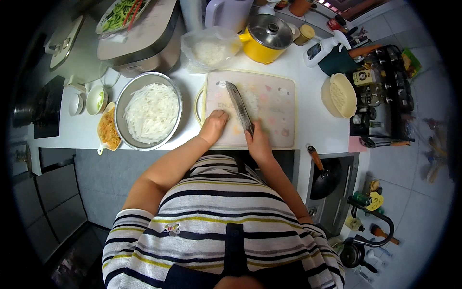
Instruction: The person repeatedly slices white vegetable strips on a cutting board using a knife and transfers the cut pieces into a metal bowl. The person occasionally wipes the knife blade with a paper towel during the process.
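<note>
My right hand (260, 144) grips the handle of a broad kitchen knife (236, 101). Its blade points away from me, slanting left over a pale printed cutting board (281, 124). Finely chopped white pieces (251, 99) lie just right of the blade, partly hidden by it. On the board's left side rests my left hand (214, 124), fingers curled in, with nothing visible in it. Left of the board stands a steel bowl (177, 124) full of white shredded vegetable strips (151, 112).
A dish of orange-brown food (109, 128) touches the steel bowl, near two small bowls. Behind the board are a plastic bag (211, 50) and a yellow pot (263, 54) with a glass lid. A cream basket (339, 95) and spray bottle (317, 52) stand right.
</note>
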`<state>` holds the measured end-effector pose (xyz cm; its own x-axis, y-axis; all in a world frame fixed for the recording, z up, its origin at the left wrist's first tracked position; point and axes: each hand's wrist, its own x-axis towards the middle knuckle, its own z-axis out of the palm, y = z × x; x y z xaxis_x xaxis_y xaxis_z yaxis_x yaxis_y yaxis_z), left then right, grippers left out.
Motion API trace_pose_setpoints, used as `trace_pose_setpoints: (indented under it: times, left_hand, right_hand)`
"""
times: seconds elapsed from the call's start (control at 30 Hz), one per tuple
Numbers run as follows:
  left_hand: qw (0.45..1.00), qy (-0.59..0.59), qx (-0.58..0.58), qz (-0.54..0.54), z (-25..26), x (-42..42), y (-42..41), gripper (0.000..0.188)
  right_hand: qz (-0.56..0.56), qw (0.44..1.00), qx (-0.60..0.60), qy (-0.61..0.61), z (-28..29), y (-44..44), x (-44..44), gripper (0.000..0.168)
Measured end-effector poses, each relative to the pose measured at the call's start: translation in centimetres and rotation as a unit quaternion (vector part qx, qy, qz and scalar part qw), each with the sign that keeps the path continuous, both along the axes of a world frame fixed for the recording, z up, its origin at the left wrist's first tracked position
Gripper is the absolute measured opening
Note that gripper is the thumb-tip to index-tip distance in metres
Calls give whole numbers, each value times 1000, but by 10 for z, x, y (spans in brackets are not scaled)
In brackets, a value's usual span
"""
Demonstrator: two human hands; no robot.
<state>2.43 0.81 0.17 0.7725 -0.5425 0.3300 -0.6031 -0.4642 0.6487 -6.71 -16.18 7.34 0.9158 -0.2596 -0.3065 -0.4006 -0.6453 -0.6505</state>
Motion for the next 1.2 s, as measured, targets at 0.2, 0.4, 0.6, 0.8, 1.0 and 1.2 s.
trace_pose_setpoints:
  times: [0.2,0.4,0.6,0.8,1.0,1.2]
  left_hand:
    - [1000,4,-13,-22,-8,9,-13,16]
    - [997,19,-70,27,3,4,-15,25]
    - [999,14,-33,15,-9,5,-10,21]
    - [1000,8,-4,7,0,2,-11,16]
    - [1000,-9,-11,11,-3,2,-11,15]
    - [1000,-2,0,7,-1,1,-12,17]
  right_hand:
    - [7,999,-13,-46,4,1,-7,35]
    - [15,998,-9,-62,11,5,-11,34]
    - [26,999,-28,-28,-2,5,-9,32]
    - [12,999,-40,-1,-6,6,3,30]
    - [26,999,-18,-36,5,6,-7,30]
    - [51,998,-48,1,-1,8,-4,30]
